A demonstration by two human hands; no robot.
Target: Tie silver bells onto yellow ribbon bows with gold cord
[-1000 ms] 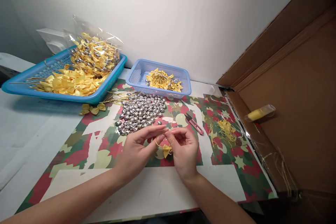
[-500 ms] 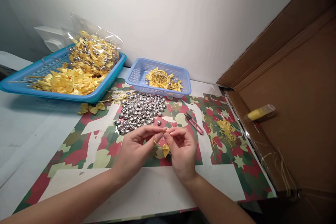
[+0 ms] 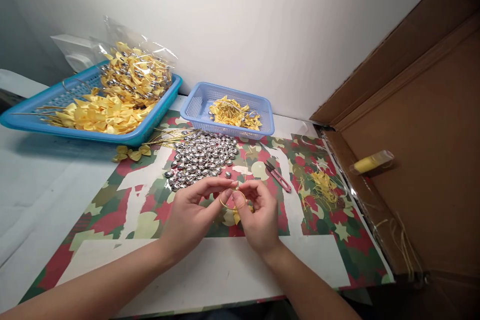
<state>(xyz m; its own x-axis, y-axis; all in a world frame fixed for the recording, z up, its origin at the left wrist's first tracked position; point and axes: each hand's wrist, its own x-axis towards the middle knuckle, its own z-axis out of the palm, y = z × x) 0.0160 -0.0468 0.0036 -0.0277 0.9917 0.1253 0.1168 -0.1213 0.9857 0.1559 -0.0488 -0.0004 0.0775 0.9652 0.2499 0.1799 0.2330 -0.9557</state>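
Observation:
My left hand point(image 3: 193, 215) and my right hand point(image 3: 262, 217) meet in the middle, just in front of a heap of small shiny silver beads point(image 3: 204, 157). Both pinch a thin gold cord point(image 3: 228, 208) between thumb and fingers. It bends into a loop below the fingertips, and a strand rises above them. A yellow ribbon bow point(image 3: 236, 216) shows beneath the loop, partly covered by my right thumb. One loose bead point(image 3: 228, 175) lies just beyond my fingertips.
Pink thread snips point(image 3: 278, 177) lie right of my hands, with yellow cord scraps point(image 3: 324, 187) beyond. Behind stand a small blue basket point(image 3: 264, 127) of bows and a larger blue basket point(image 3: 140, 136) holding bows and a filled plastic bag point(image 3: 137, 72). Cardboard point(image 3: 420, 125) walls the right side.
The cord loop opens wider and sits more to the right, in front of my right thumb. The bow below is more covered. My hands have barely shifted.

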